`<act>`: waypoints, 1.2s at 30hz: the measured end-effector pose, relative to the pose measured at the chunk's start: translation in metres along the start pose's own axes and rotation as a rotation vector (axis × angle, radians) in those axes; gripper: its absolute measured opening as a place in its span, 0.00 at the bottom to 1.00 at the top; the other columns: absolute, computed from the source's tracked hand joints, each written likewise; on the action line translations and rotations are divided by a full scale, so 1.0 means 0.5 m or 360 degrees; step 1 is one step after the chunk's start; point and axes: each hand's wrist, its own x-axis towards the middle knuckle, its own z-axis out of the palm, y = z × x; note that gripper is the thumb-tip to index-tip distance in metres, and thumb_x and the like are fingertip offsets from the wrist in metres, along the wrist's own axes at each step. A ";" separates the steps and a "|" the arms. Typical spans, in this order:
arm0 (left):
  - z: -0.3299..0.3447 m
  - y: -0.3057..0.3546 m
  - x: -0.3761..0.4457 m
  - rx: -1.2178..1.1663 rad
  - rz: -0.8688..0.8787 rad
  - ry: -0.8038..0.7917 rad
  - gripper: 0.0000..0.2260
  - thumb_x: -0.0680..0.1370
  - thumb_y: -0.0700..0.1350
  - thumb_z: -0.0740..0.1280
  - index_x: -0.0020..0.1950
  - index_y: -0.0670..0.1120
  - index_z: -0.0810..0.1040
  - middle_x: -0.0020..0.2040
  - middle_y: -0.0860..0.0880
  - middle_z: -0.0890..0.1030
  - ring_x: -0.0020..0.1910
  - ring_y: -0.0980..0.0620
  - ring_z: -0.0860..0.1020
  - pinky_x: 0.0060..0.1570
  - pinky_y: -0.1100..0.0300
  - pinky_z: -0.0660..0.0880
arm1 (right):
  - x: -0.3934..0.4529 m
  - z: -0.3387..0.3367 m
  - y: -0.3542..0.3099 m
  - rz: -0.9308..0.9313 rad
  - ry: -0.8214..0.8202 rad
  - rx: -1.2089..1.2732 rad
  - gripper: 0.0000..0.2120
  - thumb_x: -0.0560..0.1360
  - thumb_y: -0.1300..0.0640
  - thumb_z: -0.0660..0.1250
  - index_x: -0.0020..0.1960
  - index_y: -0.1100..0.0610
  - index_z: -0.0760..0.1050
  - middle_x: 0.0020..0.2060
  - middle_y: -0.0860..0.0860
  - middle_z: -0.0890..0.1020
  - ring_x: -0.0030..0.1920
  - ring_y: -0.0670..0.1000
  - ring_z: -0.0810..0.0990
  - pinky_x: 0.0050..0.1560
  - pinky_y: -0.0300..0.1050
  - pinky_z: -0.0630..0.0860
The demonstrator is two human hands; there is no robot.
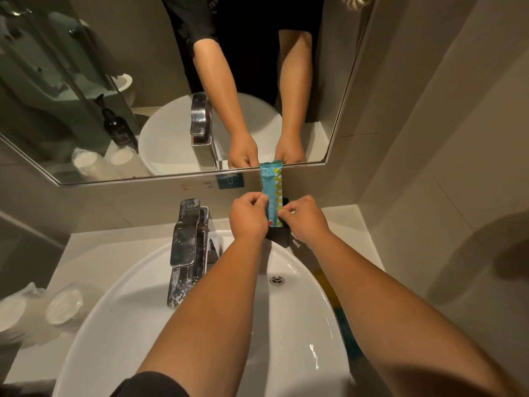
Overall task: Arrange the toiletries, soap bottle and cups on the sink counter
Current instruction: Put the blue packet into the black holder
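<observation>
A blue, white and yellow toiletry packet [272, 184] stands upright in a black holder [279, 235] on the counter behind the basin, its top leaning on the mirror's edge. My left hand [247, 216] pinches the packet's left side and my right hand [305, 219] pinches its right side. Two wrapped cups [64, 306] sit at the counter's left end. The dark soap bottle [118, 127] shows only as a reflection in the mirror.
A chrome tap [186, 245] rises at the back of the white basin [300, 325]. Blue and yellow packets [342, 316] lie on the counter to the right of the basin. A tiled wall closes the right side.
</observation>
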 end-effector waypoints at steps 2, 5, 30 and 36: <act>0.002 -0.003 0.003 -0.0014 -0.0005 -0.0001 0.07 0.78 0.45 0.65 0.42 0.50 0.81 0.41 0.51 0.82 0.41 0.53 0.80 0.44 0.56 0.78 | 0.003 -0.001 0.001 -0.0030 0.0000 0.0000 0.07 0.76 0.52 0.68 0.45 0.54 0.83 0.53 0.54 0.73 0.45 0.53 0.78 0.49 0.49 0.76; 0.004 -0.007 0.003 -0.0059 -0.0024 0.0001 0.07 0.78 0.45 0.66 0.42 0.50 0.81 0.41 0.52 0.83 0.41 0.53 0.80 0.45 0.54 0.79 | 0.002 0.001 0.006 -0.0048 0.0007 0.0030 0.07 0.76 0.52 0.68 0.47 0.53 0.83 0.54 0.54 0.74 0.46 0.52 0.78 0.48 0.46 0.75; -0.027 -0.008 -0.076 0.0508 0.0153 0.0002 0.14 0.79 0.52 0.63 0.60 0.46 0.77 0.52 0.47 0.80 0.46 0.51 0.77 0.41 0.58 0.69 | -0.096 -0.114 0.044 -0.0203 0.0183 -0.0088 0.15 0.76 0.50 0.66 0.62 0.52 0.77 0.60 0.52 0.76 0.50 0.54 0.79 0.51 0.49 0.77; -0.038 -0.034 -0.151 0.0931 0.0407 -0.0134 0.14 0.79 0.50 0.61 0.60 0.46 0.77 0.54 0.45 0.79 0.49 0.46 0.77 0.45 0.54 0.71 | -0.174 -0.155 0.107 -0.0127 0.0171 -0.0263 0.15 0.77 0.50 0.64 0.62 0.53 0.77 0.60 0.52 0.76 0.53 0.54 0.79 0.53 0.46 0.74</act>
